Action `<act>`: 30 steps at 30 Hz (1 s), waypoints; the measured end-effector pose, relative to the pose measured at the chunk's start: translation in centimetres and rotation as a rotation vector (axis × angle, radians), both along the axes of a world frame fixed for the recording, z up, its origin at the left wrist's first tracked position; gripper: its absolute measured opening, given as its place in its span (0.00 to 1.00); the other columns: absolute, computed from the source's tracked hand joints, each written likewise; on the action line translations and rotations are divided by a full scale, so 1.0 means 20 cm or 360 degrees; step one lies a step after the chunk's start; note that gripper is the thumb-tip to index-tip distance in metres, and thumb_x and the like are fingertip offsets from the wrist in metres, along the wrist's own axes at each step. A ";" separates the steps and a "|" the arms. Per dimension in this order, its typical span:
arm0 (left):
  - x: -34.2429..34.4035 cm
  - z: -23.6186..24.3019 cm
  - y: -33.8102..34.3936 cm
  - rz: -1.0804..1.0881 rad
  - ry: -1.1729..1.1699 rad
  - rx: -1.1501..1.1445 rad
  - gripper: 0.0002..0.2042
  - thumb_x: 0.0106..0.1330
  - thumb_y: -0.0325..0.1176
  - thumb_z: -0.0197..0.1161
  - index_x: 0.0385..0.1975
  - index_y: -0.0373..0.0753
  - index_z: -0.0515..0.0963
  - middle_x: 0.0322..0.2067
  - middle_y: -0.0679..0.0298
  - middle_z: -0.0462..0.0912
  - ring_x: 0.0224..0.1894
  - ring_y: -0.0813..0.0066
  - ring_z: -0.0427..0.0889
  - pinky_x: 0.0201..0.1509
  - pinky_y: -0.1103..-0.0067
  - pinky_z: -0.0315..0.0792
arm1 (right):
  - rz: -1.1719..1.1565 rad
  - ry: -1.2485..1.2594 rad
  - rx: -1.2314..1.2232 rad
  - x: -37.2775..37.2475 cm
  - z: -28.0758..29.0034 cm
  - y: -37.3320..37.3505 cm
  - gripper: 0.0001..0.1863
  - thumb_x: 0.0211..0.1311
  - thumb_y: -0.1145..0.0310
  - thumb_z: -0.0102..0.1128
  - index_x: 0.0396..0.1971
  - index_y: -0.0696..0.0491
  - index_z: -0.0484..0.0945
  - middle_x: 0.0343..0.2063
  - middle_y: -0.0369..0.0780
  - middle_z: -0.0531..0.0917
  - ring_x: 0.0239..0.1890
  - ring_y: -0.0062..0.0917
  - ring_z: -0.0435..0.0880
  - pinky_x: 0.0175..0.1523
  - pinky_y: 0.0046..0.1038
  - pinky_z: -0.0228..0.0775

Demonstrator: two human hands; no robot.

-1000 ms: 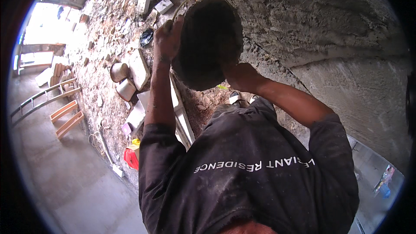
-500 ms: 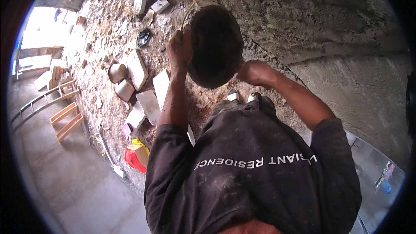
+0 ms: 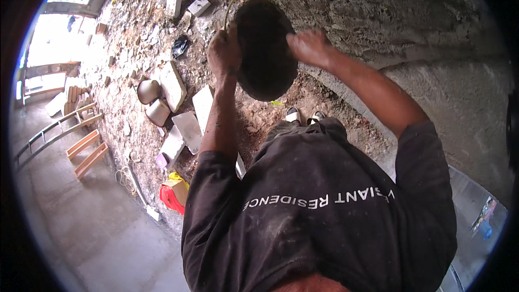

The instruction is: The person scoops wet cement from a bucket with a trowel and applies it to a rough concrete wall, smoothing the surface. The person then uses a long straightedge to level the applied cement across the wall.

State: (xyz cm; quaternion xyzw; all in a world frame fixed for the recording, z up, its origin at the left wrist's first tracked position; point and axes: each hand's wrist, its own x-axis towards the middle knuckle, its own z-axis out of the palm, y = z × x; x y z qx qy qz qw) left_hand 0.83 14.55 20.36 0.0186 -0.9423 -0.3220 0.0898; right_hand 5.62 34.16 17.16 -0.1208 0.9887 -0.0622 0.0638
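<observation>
A dark, round bucket [image 3: 265, 51] is held up in front of me beside the rough wall, its inside too dark to make out. My left hand [image 3: 224, 54] is closed on the bucket's left edge, where a thin pale curved strip, perhaps its handle, rises above the fist. At the opposite edge is my right hand [image 3: 311, 47], slightly blurred, with its fingers curled. Whatever it grips is hidden against the dark bucket.
Rough grey plaster covers the wall [image 3: 411, 27] on my right. Rubble ground holds pale slabs [image 3: 186, 130], two small buckets [image 3: 148, 92] and a black bag [image 3: 180, 46]. Further left lie a ladder [image 3: 54, 130] and wooden pieces [image 3: 89, 159]. A red bag [image 3: 171, 199] sits nearer.
My right hand has moved up along the bucket's right edge, from low on it to higher. The bucket has shifted slightly up and left, with my left hand still on it.
</observation>
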 end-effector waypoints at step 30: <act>0.40 -0.69 -0.67 0.0980 0.0211 0.0961 0.21 0.64 0.46 0.51 0.16 0.36 0.69 0.12 0.72 0.64 0.17 0.85 0.58 0.18 0.82 0.54 | 0.0121 -0.1188 -0.0825 0.41 0.36 0.15 0.26 0.46 0.54 0.59 0.42 0.59 0.74 0.36 0.46 0.78 0.39 0.36 0.78 0.41 0.33 0.68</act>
